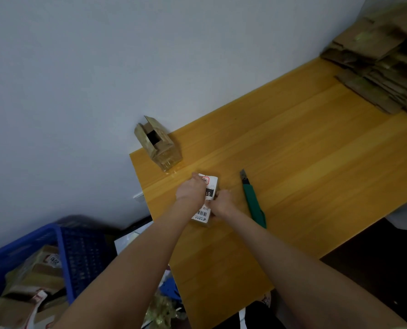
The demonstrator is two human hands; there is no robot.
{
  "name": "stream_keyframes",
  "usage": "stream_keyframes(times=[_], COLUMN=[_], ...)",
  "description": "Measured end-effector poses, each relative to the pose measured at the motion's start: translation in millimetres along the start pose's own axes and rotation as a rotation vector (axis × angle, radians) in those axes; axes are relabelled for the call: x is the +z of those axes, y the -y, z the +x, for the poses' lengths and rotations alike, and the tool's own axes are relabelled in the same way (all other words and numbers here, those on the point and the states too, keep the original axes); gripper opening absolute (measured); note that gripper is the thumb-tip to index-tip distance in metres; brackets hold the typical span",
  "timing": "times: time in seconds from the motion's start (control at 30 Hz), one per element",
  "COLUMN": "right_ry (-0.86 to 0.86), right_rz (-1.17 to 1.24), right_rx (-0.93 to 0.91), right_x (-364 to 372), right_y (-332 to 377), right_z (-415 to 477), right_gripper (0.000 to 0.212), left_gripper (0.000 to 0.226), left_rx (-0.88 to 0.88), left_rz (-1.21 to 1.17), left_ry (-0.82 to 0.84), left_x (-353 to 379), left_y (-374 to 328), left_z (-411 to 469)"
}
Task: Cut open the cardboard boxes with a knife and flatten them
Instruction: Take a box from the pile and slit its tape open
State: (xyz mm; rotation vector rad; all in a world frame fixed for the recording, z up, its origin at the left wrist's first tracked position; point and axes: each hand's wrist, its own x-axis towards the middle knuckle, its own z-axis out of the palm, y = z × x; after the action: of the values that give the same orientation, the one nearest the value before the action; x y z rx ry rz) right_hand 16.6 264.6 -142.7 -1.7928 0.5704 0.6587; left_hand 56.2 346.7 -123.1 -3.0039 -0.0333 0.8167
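Hands on a small labelled box [211, 184] at the near-left part of the yellow table [304, 150]. Left hand [191, 189] curls over its far-left edge; right hand [222, 202] grips its right side. The white label shows "01" on a black patch, "010-", a barcode and a red-outlined stamp, unreadable. Green utility knife [253, 203] lies just right, blade extended. Open-flapped box [161, 146] stands at the far-left corner.

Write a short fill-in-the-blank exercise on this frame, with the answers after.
1. The left hand and right hand grip a small box bearing a white shipping ____.
2. The green knife lies on the ____, in neither hand.
3. The plastic basket at lower left is coloured ____.
Answers: label; table; blue.
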Motion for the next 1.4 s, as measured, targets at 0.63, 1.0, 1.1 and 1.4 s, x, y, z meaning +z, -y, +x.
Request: stream_keyframes(times=[0.63,1.0,1.1,1.4], right_ry=[-0.260,-0.064,-0.044,-0.250], right_rz=[-0.640,-0.318,-0.260,-0.505], right_rx=[-0.034,-0.126,-0.141,0.018], right_x=[-26.5,-44.4,-44.0,-68.8], right_y=[11.2,-1.8,-8.2,-30.7], right_z=[-7.6,-2.8,-4.6,7.4], right_gripper=[0.046,0.015,0.014,0.042], left_gripper=[0.034,0.014,0.022,0.018], left_rx=[0.172,0.170,0.176,0.248], left_rz=[-0.487,-0.361,-0.337,-0.093], left_ry=[-0.013,-0.103,-0.083,-0.239], left_x=[-9.6,-22.4,-18.6,-31.8], left_y=[28.3,16.7,19.0,39.3], left_z=[-18.6,-18.1,-14.7,-1.3])
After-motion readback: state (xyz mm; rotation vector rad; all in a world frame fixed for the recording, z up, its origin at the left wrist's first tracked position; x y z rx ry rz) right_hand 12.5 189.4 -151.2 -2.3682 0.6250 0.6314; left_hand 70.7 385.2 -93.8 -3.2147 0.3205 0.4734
